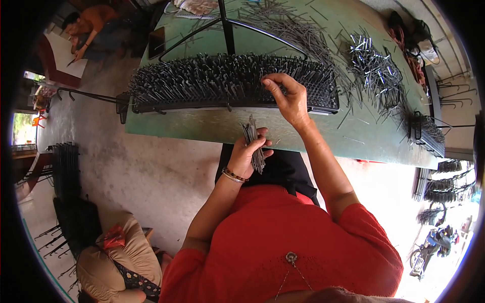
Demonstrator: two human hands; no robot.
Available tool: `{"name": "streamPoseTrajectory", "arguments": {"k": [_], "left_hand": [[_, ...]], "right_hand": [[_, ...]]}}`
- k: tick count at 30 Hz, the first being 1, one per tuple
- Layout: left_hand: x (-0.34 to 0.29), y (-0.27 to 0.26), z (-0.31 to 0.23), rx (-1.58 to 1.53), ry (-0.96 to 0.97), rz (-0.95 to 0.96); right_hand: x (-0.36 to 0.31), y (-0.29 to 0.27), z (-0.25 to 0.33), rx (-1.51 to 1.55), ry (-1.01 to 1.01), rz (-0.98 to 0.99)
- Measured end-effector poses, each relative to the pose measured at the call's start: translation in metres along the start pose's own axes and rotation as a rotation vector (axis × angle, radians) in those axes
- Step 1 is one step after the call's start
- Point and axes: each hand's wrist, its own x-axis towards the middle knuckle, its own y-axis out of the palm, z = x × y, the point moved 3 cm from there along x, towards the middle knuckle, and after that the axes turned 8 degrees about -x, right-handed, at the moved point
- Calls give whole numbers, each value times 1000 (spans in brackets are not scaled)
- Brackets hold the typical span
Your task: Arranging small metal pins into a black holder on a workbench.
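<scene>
Nearest the camera, the person's red top fills the lower frame, both bare forearms rising from it. The left hand (247, 151), a bangle (234, 175) at its wrist, hovers just off the near edge of the green table (202, 129) with its fingers closed round a bundle of thin grey metal pins (254, 144) held upright. The right hand (287, 96) reaches farther, over the table, wrist bent down, fingertips pinched narrowly at the top of a long black rack (222, 83) bristling with upright pins; whether a pin sits between the fingers cannot be told.

The rack lies along the table's near side, leaving only a narrow strip of bare top between it and the edge. To the left of the person the concrete floor (151, 171) lies open.

Beyond the rack, loose pins (298, 30) lie scattered, with a brighter heap (374, 63) at the right and a second filled rack (427, 132) near the right edge. A thin black frame (227, 25) stands behind the rack. Far left, another person (88, 28) sits on the floor.
</scene>
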Motion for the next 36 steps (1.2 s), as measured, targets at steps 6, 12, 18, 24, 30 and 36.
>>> {"name": "streamPoseTrajectory", "arguments": {"k": [6, 12, 18, 24, 30, 36], "left_hand": [[-1, 0, 0, 15, 2, 1], [-1, 1, 1, 5, -2, 8], [-2, 2, 1, 8, -1, 16], [-2, -1, 2, 1, 5, 28], [-5, 3, 1, 12, 9, 27], [-7, 5, -2, -13, 21, 38]], "right_hand": [[-6, 0, -1, 19, 32, -135], [-9, 1, -1, 61, 8, -158], [-10, 0, 6, 19, -19, -105], [-7, 0, 13, -105, -194, -76], [-4, -3, 12, -212, -293, -1], [-5, -14, 22, -161, -138, -74]]}}
